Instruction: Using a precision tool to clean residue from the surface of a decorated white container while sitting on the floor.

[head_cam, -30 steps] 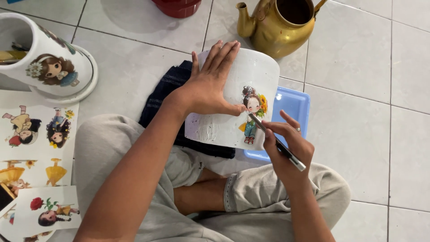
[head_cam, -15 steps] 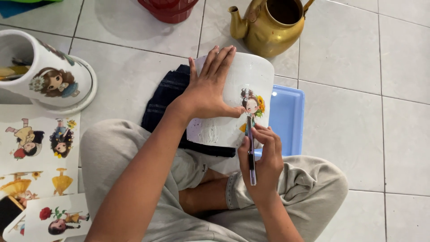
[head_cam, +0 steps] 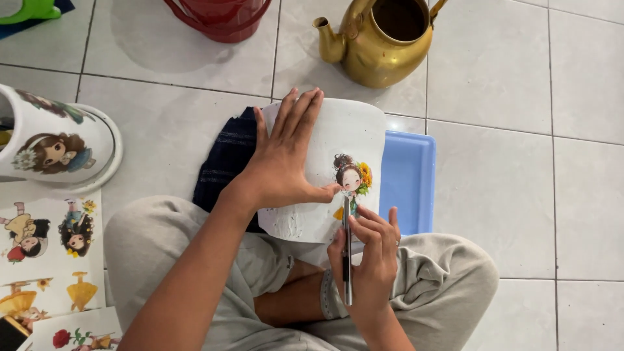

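A white ceramic pot (head_cam: 348,133) lies on its side across my lap, over a dark cloth (head_cam: 224,159). My left hand (head_cam: 283,159) lies flat on the pot's side, thumb beside a cartoon girl sticker (head_cam: 352,179) with a yellow flower. My right hand (head_cam: 367,250) grips a thin dark pen-like tool (head_cam: 346,250) upright, its tip touching the sticker's lower part.
A blue plastic tray (head_cam: 409,179) lies under the pot on the white tiled floor. A brass kettle (head_cam: 383,39) and a red bucket (head_cam: 218,19) stand further off. At left stand another decorated white pot (head_cam: 52,140) and sticker sheets (head_cam: 45,260).
My right hand has turned the tool from a slant to upright and moved left under the sticker. The left hand still lies flat on the pot.
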